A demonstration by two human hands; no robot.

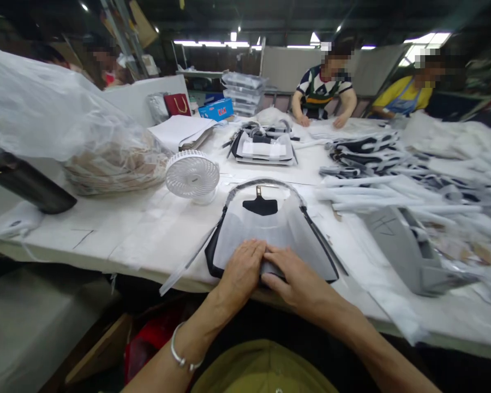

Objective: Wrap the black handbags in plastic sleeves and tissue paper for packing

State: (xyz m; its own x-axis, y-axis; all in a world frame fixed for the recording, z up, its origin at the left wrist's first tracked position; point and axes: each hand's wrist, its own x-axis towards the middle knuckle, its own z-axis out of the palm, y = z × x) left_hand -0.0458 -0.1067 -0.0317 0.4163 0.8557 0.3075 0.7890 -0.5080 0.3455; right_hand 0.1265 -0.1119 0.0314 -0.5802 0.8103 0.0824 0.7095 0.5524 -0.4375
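A black handbag (pixel 317 234) lies on the white table with its wrapped handle curving away from me. White film covers most of its upper face, and a black tab (pixel 260 205) with a gold-coloured metal piece shows near the handle. My left hand (pixel 243 267) rests on the bag's near edge, its fingers lying together on the film. Beside it, touching at the fingertips, my right hand (pixel 290 275) is on the same edge, thumb apart from the fingers. Neither hand visibly grips anything, though the undersides are hidden.
A white fan (pixel 192 177) stands beyond the bag's left side. Farther back lies another wrapped bag (pixel 264 148). A dark bottle (pixel 33 183) is at left; a grey tape dispenser (pixel 405 248) and wrapped straps (pixel 368 150) are at right. Two people work across the table.
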